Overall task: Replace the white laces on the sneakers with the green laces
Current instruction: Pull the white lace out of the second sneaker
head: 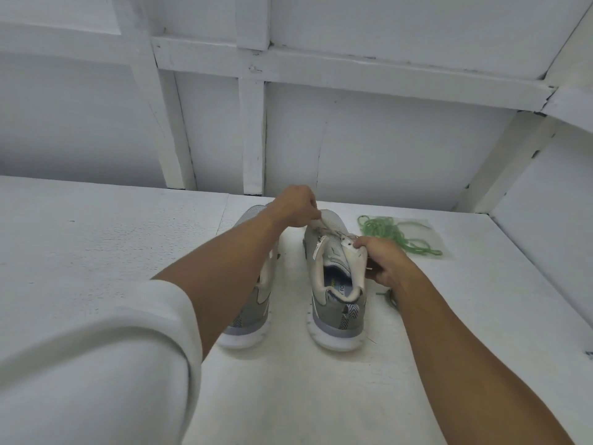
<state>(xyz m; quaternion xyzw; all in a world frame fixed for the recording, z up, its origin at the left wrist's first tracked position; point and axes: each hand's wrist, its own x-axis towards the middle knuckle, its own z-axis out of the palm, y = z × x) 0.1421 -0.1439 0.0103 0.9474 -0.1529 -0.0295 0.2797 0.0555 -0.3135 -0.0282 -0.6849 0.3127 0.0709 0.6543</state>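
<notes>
Right now two grey sneakers stand side by side on the white tabletop (pixel 128 245), heels toward the person and toes toward the white panelled wall (pixel 385 139). The left sneaker (pixel 253 316) is half hidden under the left forearm, which comes out of a white sleeve (pixel 96 348). The left hand (pixel 296 205) reaches across to the right sneaker (pixel 333 303), and its fingers (pixel 316 216) are curled tight, pinching the white lace (pixel 333 231) up near the toe end of the lacing. The lace runs loosely across the tongue from there. The right hand (pixel 382 258) grips the right sneaker by its outer eyelet flap, thumb on top and the other fingers wrapped round the side, pulling the opening wide so that the insole shows. The green laces (pixel 382 229) lie in a loose tangle on a clear plastic bag (pixel 430 226), on the tabletop just beyond the right hand and to the right of the right sneaker, touching neither. A short greyish end of cord lies by the right wrist; I cannot tell what it belongs to.
</notes>
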